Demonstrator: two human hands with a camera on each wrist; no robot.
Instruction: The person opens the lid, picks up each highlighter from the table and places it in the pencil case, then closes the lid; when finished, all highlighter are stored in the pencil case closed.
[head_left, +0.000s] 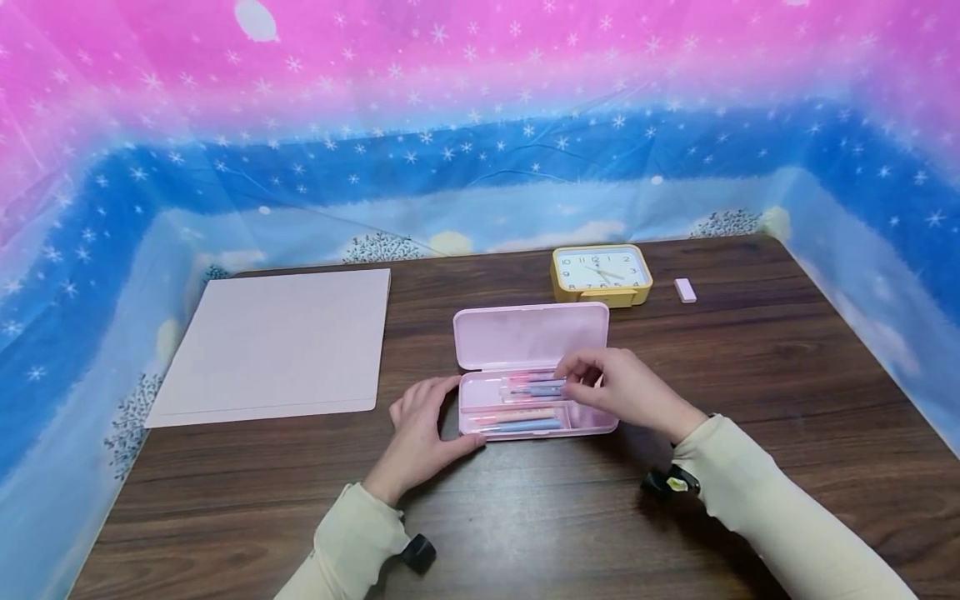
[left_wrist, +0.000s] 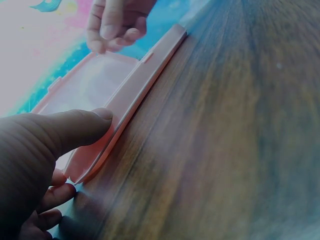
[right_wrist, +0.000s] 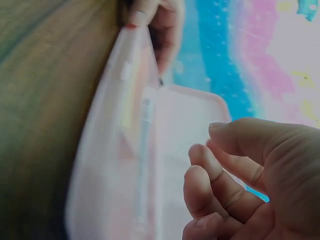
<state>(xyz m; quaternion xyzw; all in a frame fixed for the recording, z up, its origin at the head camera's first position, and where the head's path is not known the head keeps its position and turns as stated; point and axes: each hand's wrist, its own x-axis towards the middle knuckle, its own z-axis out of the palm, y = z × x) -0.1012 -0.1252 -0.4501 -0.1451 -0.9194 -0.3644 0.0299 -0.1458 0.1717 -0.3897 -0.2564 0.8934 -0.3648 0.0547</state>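
A pink pencil case [head_left: 480, 390] lies on the table with its lid [head_left: 531, 336] raised at the back. Several pens [head_left: 534, 392] lie in its rear compartment, and more pens [head_left: 521, 425] fill part of the front one. My left hand [head_left: 420, 425] grips the case's left end, its thumb [left_wrist: 82, 130] on the front wall and the fingers around the corner. Over the right part of the case hovers my right hand [head_left: 618, 383], fingers loosely curled. In the right wrist view nothing shows between its thumb [right_wrist: 245, 135] and fingers.
Behind the case stands a yellow clock [head_left: 602, 296], with a small pale eraser [head_left: 685, 290] to its right. A large white flat sheet or board [head_left: 277, 346] lies at the left of the dark wooden table [head_left: 240, 500]. Patterned cloth [head_left: 480, 158] hangs around the sides and back.
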